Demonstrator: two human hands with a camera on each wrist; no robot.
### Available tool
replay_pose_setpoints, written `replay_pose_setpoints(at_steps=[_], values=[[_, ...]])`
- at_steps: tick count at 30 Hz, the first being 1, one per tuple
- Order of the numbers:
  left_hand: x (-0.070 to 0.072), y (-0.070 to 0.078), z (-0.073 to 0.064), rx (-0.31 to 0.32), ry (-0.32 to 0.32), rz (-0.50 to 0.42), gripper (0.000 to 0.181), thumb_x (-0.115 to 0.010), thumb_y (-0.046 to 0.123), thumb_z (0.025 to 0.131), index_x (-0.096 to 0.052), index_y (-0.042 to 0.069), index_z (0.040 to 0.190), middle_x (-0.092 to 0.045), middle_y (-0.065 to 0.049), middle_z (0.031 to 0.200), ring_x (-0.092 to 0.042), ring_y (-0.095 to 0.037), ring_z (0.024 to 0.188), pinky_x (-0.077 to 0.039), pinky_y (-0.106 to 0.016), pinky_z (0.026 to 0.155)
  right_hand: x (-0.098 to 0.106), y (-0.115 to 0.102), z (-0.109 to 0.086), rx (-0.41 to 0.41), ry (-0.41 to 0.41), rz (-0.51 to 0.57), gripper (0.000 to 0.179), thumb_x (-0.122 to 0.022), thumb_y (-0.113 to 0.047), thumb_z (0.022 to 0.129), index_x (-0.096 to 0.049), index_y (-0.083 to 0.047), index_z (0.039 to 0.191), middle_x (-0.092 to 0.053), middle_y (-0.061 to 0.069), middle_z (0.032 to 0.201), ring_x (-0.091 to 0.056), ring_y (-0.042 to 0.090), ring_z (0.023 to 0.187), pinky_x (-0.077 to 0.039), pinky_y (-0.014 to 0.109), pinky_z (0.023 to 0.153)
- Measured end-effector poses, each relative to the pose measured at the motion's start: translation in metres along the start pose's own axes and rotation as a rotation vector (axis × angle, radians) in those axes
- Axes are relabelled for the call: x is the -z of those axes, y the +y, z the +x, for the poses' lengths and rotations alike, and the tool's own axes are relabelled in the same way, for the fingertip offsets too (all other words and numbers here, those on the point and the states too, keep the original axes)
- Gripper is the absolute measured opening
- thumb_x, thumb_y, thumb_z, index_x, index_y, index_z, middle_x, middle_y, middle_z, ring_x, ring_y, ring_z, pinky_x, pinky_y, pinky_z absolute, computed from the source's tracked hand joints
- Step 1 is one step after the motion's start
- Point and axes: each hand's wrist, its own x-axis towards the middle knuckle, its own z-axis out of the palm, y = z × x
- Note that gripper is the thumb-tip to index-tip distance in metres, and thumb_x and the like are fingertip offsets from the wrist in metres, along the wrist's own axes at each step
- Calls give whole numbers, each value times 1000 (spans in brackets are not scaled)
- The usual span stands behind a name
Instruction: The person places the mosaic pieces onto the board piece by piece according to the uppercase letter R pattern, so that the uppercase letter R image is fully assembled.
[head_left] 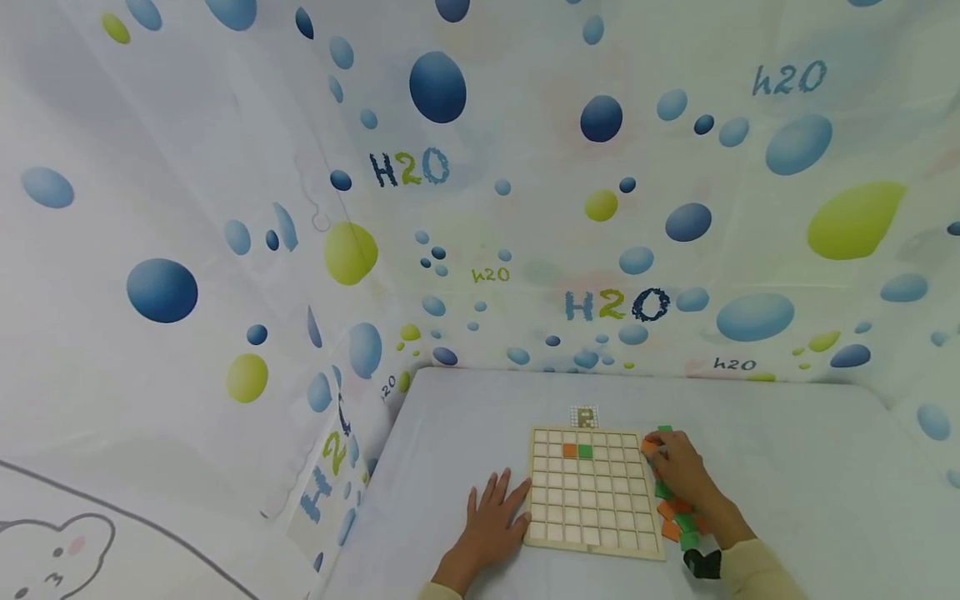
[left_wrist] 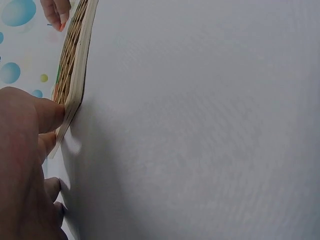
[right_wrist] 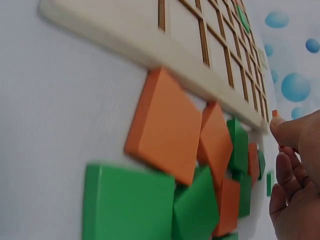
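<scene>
A wooden grid board (head_left: 573, 547) lies on the pale tabletop. An orange tile (head_left: 570, 451) and a green tile (head_left: 586, 451) sit side by side in its second row from the far edge. My left hand (head_left: 491, 525) touches the board's left edge, fingers spread and fairly straight. Past the right edge, near the far corner, my right hand (head_left: 682, 467) pinches an orange square tile (head_left: 649, 447) between thumb and fingertips. In the right wrist view only a small part of that tile (right_wrist: 274, 113) shows.
Loose orange and green tiles (right_wrist: 167, 125) lie heaped along the board's right side, some overlapping. A small patterned card (head_left: 584, 417) lies against the far edge. A black object (head_left: 702, 564) is at the right wrist. Printed white sheeting (head_left: 525, 225) stands behind the table.
</scene>
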Motion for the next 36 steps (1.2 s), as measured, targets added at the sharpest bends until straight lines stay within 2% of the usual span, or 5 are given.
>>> replay_pose_setpoints(at_steps=[15,19,23,27,36], values=[[2,2,1,31,-6,-17,54,-52,39,108,-46,27,161,-28,-16,173,-18,-44,161,-4,-78,120,-36,-23,20,35,-33,5,30,-64,-11,103,-67,1,131,-60,23,126,-70,38,109,-46,69,94],[2,3,1,31,-2,-18,54,-53,38,108,-48,27,160,-29,-16,173,-19,-44,161,-5,-79,120,-47,-26,23,61,-32,-4,26,-65,-10,103,-66,-2,128,-61,19,120,-70,33,103,-49,63,91],[1,3,1,27,8,-14,54,-54,38,107,-48,27,160,-30,-16,172,-20,-44,161,-5,-79,120,-55,-32,25,104,-24,-24,14,-65,-6,102,-67,-5,116,-63,15,111,-67,28,94,-54,50,77],[1,4,1,28,10,-20,54,-53,38,108,-48,26,160,-29,-16,173,-20,-44,161,-5,-79,120,-55,-40,23,98,-29,-51,11,-62,-2,101,-70,-7,108,-62,13,108,-67,26,91,-53,50,75],[5,6,-3,-6,-1,-16,56,-49,43,109,-45,26,161,-29,-21,171,-21,-50,158,-6,-81,118,-54,-49,22,117,-46,-91,12,-65,-2,100,-72,-9,108,-65,10,108,-64,22,89,-53,46,71]])
